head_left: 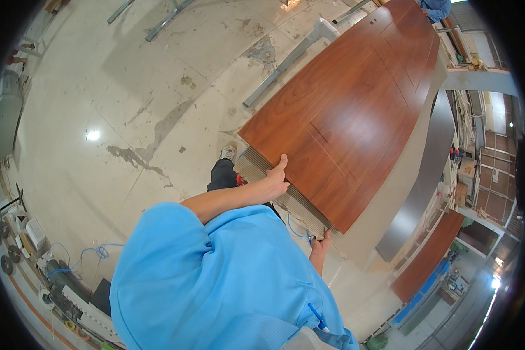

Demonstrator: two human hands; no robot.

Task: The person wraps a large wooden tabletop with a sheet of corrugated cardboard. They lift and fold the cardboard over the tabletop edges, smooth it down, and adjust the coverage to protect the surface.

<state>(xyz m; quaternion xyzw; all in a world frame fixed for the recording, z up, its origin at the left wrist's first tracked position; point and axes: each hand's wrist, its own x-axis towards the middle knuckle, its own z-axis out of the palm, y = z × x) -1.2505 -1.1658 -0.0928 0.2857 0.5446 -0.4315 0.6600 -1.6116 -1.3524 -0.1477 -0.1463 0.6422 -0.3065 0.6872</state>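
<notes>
Reddish-brown wooden door panel [356,111] held level, long axis running from centre toward 1 o'clock, near end at centre frame. Pale ribbed end face [286,195] of the panel exposed along the near edge. Left hand [274,179] clamped on the near-left corner, thumb up on the varnished top face, fingers wrapped under the ribbed edge; firm grasp on the panel. Right hand [319,242] at the near-right corner, about 5 o'clock of the left hand, fingertips curled up onto the lower edge; palm hidden below, grasp on the panel partial but evident. Blue shirt [216,280] filling 6 o'clock. Shoe [228,153] at 9 o'clock of the near-left corner, on stained pale floor [128,105]. Second person's blue sleeve [436,8] at the far end, 1 o'clock. Grey metal rail [286,61] on the floor at 12 o'clock. Blue cable [96,252] at 8 o'clock.
</notes>
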